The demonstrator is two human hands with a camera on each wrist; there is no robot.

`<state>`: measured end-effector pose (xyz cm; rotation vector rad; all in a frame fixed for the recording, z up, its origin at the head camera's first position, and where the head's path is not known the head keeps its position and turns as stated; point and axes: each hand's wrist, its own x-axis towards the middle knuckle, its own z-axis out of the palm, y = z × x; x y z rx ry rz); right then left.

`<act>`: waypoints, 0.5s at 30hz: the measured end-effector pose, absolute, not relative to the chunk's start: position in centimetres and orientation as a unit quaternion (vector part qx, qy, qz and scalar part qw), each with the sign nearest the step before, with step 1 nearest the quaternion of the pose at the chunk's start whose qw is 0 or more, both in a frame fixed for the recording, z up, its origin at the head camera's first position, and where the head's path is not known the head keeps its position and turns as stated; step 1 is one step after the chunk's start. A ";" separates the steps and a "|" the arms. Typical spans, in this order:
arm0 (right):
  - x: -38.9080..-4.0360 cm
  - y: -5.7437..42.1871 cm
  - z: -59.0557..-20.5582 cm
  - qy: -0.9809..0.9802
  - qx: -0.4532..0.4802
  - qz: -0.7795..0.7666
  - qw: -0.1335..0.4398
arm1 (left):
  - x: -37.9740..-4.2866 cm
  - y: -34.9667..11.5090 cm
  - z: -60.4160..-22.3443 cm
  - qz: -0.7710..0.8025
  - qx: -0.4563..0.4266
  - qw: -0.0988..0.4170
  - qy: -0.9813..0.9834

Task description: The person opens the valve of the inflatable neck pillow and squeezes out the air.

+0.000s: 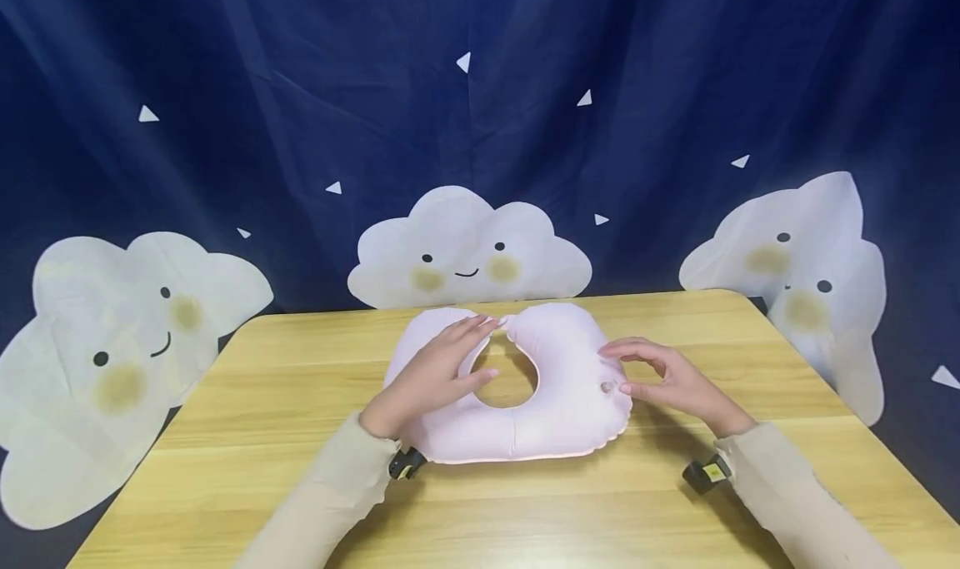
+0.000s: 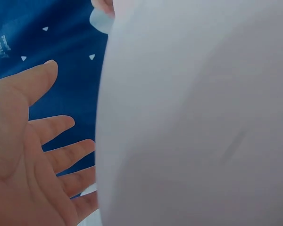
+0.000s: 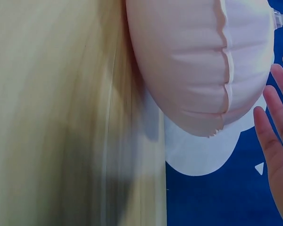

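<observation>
A pale pink inflated neck pillow (image 1: 566, 361) lies on the table, its ring shape surrounding a round hole. Over its left side reaches my left hand (image 1: 427, 377), fingers extended and thumb apart; in the left wrist view the pillow's smooth side (image 2: 193, 113) stands close to the fingertips. Whether they touch it cannot be made out. At the pillow's right edge is my right hand (image 1: 678, 386), thumb and fingers spread around the small air valve (image 1: 607, 387). The clear valve (image 3: 282, 20) sticks out from the pillow in the right wrist view, near the straight fingers (image 3: 269, 132).
The wooden table (image 1: 217, 436) has rounded far corners. Behind it hangs a dark blue curtain (image 1: 360, 86) printed with white clouds (image 1: 468, 227) and small triangles. Black wrist cameras (image 1: 705, 474) sit below both sleeves.
</observation>
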<state>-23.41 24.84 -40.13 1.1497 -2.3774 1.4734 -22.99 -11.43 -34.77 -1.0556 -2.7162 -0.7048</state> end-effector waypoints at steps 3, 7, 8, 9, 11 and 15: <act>-23.4 24.7 -40.1 -0.785 0.375 0.489 0.057 | -23.0 -10.6 -34.6 -0.243 -0.359 0.062 -0.899; -23.4 24.6 -40.0 -0.785 0.371 0.493 0.055 | -23.0 -9.5 -34.6 -0.247 -0.367 0.051 -0.896; -23.4 24.6 -40.0 -0.784 0.371 0.495 0.055 | -23.0 -9.2 -34.6 -0.247 -0.369 0.047 -0.895; -23.4 24.6 -40.1 -0.783 0.373 0.495 0.056 | -22.9 -8.9 -34.6 -0.248 -0.370 0.044 -0.894; -23.5 24.6 -40.2 -0.781 0.374 0.497 0.058 | -22.9 -8.4 -34.7 -0.248 -0.371 0.038 -0.894; -23.4 24.7 -40.4 -0.777 0.374 0.503 0.058 | -22.8 -7.3 -34.8 -0.246 -0.378 0.034 -0.892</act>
